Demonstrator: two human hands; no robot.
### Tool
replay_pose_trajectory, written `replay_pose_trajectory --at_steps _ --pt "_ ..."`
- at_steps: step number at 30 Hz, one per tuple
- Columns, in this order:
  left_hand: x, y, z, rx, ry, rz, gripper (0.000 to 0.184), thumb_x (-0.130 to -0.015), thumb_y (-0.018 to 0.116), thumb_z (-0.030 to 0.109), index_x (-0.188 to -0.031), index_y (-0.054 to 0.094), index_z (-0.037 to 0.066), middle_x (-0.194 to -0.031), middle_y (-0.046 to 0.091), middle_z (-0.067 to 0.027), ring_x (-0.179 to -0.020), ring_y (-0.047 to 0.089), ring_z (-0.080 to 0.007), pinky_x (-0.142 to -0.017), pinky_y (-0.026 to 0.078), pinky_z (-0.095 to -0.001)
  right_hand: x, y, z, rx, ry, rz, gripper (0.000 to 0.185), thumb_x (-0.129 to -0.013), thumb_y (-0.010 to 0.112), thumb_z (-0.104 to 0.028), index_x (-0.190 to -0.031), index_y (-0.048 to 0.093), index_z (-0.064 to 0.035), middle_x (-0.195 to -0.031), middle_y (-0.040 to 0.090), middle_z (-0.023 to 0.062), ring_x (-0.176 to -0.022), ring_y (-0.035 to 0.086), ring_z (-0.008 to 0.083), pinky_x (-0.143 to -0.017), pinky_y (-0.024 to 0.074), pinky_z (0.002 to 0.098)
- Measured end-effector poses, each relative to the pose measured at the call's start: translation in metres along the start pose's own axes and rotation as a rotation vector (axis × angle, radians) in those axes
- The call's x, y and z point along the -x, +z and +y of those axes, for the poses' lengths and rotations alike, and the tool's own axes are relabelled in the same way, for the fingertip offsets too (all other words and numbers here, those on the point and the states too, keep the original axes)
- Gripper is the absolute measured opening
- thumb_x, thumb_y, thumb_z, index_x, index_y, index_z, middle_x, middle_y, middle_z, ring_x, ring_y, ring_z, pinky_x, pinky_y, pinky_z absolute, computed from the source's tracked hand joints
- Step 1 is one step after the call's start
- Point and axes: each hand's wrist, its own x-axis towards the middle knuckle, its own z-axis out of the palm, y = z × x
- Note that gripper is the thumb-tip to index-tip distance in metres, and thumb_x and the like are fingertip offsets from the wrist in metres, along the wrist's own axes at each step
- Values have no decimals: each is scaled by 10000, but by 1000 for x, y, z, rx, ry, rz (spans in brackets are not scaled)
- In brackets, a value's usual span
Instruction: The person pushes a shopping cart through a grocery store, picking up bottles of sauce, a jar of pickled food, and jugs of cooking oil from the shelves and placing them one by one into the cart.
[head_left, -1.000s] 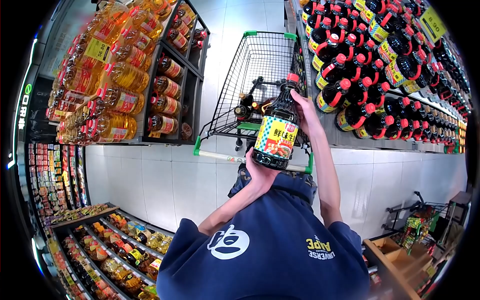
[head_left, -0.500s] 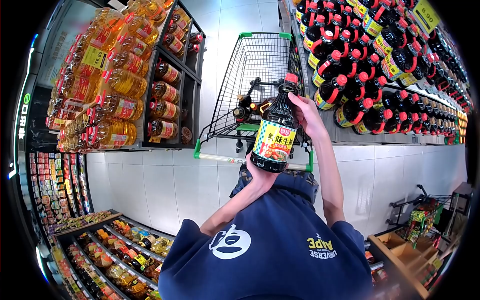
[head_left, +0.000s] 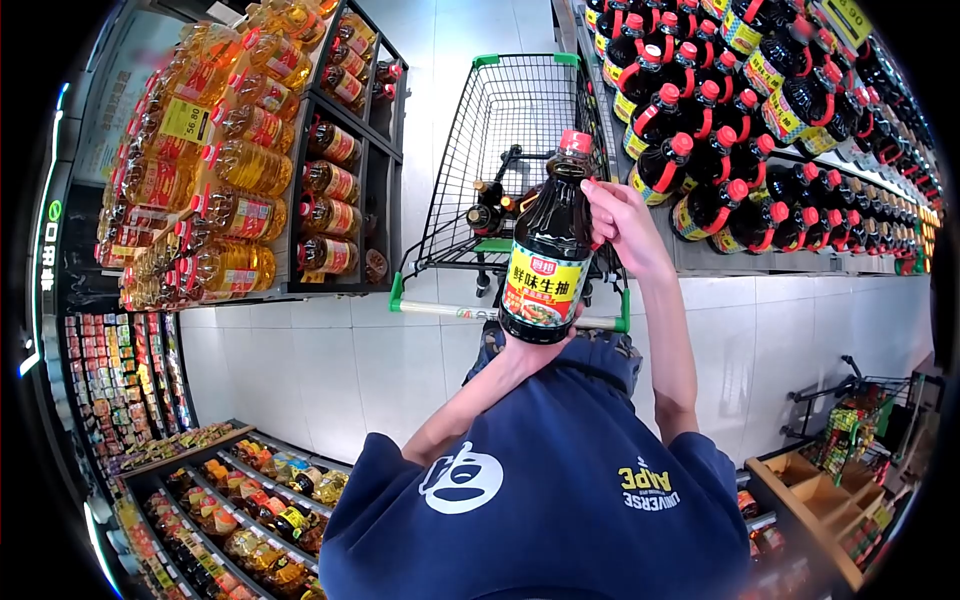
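A large dark soy sauce bottle (head_left: 545,262) with a red cap and a yellow label is held upright in front of me, its label facing up toward the camera. My left hand (head_left: 540,350) cups the base from below, most of its fingers hidden behind the bottle. At the upper right side, my right hand (head_left: 622,222) has its fingers closed at the neck and handle. Behind the bottle stands a shopping cart (head_left: 470,150) with a green-ended handlebar. Dark bottles (head_left: 484,215) lie or stand in it, partly hidden.
On the right, a shelf display holds rows of red-capped dark bottles (head_left: 700,150). Cooking oil bottles (head_left: 245,165) are stacked on the left, beside dark shelving (head_left: 375,180). More bottles fill a rack (head_left: 230,510) at lower left. Another cart (head_left: 860,410) and wooden bins (head_left: 810,490) are at right.
The bottle has turned in my hands, so its yellow label now faces me more squarely, and it has shifted slightly left. My right hand has moved a little right at the neck.
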Motion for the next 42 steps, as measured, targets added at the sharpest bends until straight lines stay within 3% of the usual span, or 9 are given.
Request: replay_pose_trajectory --at_steps 5,14,42 --pt "3 10 -1 108 -175 -71 527 -858 477 440 -1249 494 87 -1178 583 -34 -961 579 -219 -623 540 -356 10 5 -5 -57 8 -17 236 -919 567 -261 -804 530 -58 -567 445 -46 -456 434 56 -467 391 214" --pt "-6 -3 -2 183 -314 -141 416 -878 491 364 -1177 538 78 -1163 582 -27 -926 579 -223 -592 523 -339 23 12 -9 36 -37 -31 272 -946 501 -259 -848 552 -10 -585 510 10 -471 529 104 -470 482 238" --pt "-8 -8 -12 108 -270 -75 404 -875 489 380 -1130 531 68 -1054 605 -56 -818 580 -214 -471 470 -289 40 5 -1 43 -37 -27 297 -938 512 -278 -851 554 3 -605 552 39 -488 562 120 -479 455 228"
